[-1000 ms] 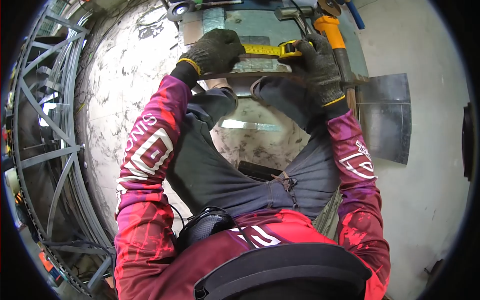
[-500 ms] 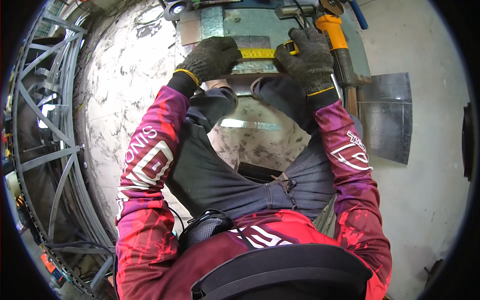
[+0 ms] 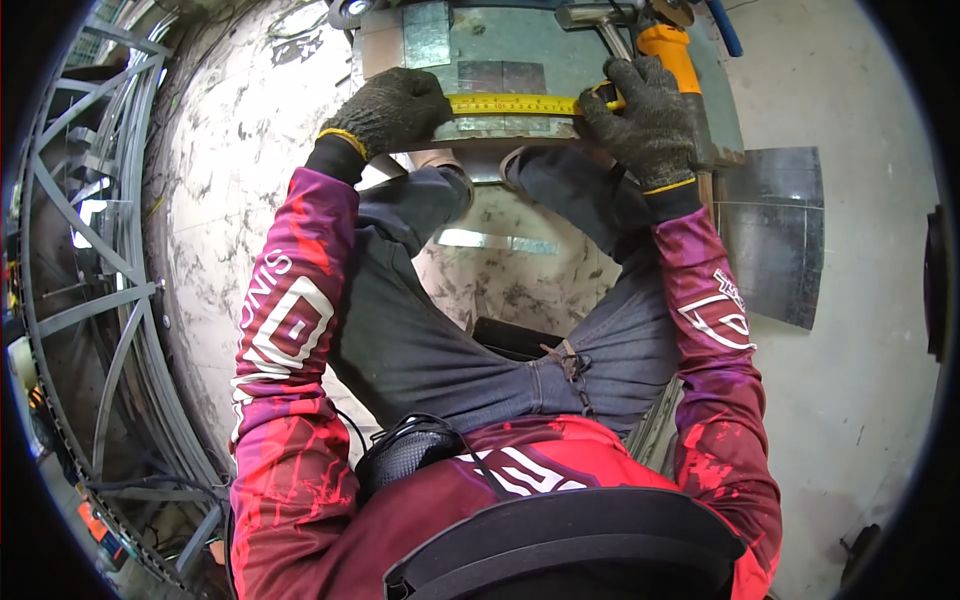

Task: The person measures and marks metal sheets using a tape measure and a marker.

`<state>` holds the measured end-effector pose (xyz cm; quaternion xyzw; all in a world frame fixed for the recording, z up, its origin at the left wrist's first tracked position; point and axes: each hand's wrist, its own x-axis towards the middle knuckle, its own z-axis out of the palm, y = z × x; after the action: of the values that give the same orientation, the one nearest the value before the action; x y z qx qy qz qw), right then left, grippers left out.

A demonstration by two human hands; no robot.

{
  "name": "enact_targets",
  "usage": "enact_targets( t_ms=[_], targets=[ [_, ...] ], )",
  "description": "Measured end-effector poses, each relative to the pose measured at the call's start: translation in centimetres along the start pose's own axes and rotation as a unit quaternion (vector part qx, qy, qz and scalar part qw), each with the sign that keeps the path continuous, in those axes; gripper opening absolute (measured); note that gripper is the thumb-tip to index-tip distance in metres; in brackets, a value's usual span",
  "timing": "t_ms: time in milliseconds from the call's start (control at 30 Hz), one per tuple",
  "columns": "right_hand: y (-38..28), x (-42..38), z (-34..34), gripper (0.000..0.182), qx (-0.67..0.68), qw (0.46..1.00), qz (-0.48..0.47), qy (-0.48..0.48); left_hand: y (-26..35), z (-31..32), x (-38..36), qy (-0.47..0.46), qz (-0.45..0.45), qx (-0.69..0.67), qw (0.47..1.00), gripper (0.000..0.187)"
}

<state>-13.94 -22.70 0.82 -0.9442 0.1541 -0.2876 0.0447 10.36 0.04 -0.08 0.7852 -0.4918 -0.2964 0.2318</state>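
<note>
A yellow tape measure (image 3: pixel 512 104) stretches level between my two gloved hands, above the near part of a low greenish work surface (image 3: pixel 500 38). My left hand (image 3: pixel 395 110), in a dark knit glove, is closed round the free end of the blade. The tape's case sits in my right hand (image 3: pixel 642 120), mostly hidden by the fingers. Under and behind the blade lie small flat metal plates (image 3: pixel 500 77). A hammer (image 3: pixel 598 18) rests just beyond my right hand, its handle reaching toward the fingers.
An orange angle grinder (image 3: pixel 670 58) lies at the surface's right side. Dark sheet metal (image 3: pixel 775 235) is on the floor to the right. Metal framework and long bars (image 3: pixel 95 240) stand at the left. My knees (image 3: pixel 420 205) are close to the near edge.
My hands have moved apart, the left one leftward and the right one rightward. A longer stretch of tape blade now shows between them.
</note>
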Motion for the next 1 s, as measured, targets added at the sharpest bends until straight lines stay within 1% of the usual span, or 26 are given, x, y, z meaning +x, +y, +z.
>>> enact_targets(
  t_ms=[33, 100, 133, 167, 200, 267, 300, 333, 400, 467, 600, 667, 733, 800, 867, 900, 967, 1000],
  targets=[
    [0.0, -0.1, 0.0, 0.038, 0.007, 1.000, 0.001, -0.001, 0.3, 0.1, -0.1, -0.001, -0.001, 0.001, 1.000, 0.022],
    [0.0, 0.0, 0.0, 0.039, 0.013, 1.000, 0.002, -0.001, 0.8, 0.4, -0.1, 0.010, -0.088, -0.055, 0.995, 0.029],
    [-0.1, 0.0, 0.0, 0.039, 0.025, 0.999, 0.018, -0.011, 0.2, 0.5, 0.1, 0.009, -0.088, -0.054, 0.995, 0.029],
    [-0.1, -0.1, -0.1, 0.039, 0.038, 0.998, 0.034, -0.021, -0.7, 0.8, 0.4, 0.028, -0.012, 0.016, 0.999, 0.030],
    [0.1, 0.1, -0.2, 0.039, 0.038, 0.998, 0.035, -0.022, -0.7, 0.8, 0.4, 0.046, 0.064, 0.086, 0.993, 0.031],
    [0.8, 0.4, -0.3, 0.040, 0.086, 0.992, 0.070, -0.063, -0.6, 1.0, 0.2, 0.058, 0.057, 0.093, 0.992, 0.030],
    [1.0, 0.6, -0.1, 0.040, 0.086, 0.992, 0.071, -0.063, -0.4, 0.9, 0.2, 0.071, 0.051, 0.101, 0.991, 0.030],
    [1.2, 0.9, 0.1, 0.041, 0.069, 0.991, 0.077, -0.082, -0.3, 0.7, 0.2, 0.071, 0.051, 0.101, 0.991, 0.030],
    [1.2, 1.2, 0.1, 0.041, 0.053, 0.990, 0.082, -0.101, -0.1, 0.3, 0.0, 0.026, 0.018, 0.071, 0.997, 0.030],
    [1.0, 1.5, 0.0, 0.042, 0.018, 0.987, 0.094, -0.133, 0.0, 0.2, -0.2, 0.028, 0.002, 0.069, 0.997, 0.030],
    [0.5, 1.8, -0.4, 0.042, -0.013, 0.982, 0.103, -0.160, 0.1, 0.2, -0.1, 0.031, -0.032, 0.061, 0.997, 0.030],
    [-0.1, 1.9, -1.1, 0.043, -0.042, 0.976, 0.112, -0.182, 0.2, 0.1, -0.1, 0.033, -0.026, 0.060, 0.997, 0.031],
    [-0.8, 2.1, -2.0, 0.041, -0.067, 0.972, 0.106, -0.198, 0.2, 0.0, -0.1, 0.036, -0.025, 0.059, 0.997, 0.032],
    [-0.7, 2.3, -2.1, 0.040, -0.092, 0.967, 0.102, -0.213, 0.3, 0.1, 0.1, 0.025, -0.062, 0.067, 0.996, 0.034],
    [0.3, 3.0, -1.8, 0.038, -0.112, 0.947, 0.069, -0.292, 0.4, 0.3, 0.0, 0.032, -0.064, 0.052, 0.996, 0.035],
    [0.5, 3.2, -1.9, 0.038, -0.112, 0.947, 0.068, -0.292, 0.4, 0.3, -0.1, 0.041, -0.066, 0.038, 0.996, 0.036],
    [0.7, 3.5, -2.1, 0.040, -0.151, 0.927, -0.026, -0.343, 0.5, 0.1, -0.1, 0.039, -0.068, 0.046, 0.996, 0.036],
    [1.1, 3.8, -2.2, 0.040, -0.151, 0.926, -0.027, -0.344, 0.5, 0.2, 0.0, 0.035, -0.069, 0.053, 0.996, 0.036]
  ],
)
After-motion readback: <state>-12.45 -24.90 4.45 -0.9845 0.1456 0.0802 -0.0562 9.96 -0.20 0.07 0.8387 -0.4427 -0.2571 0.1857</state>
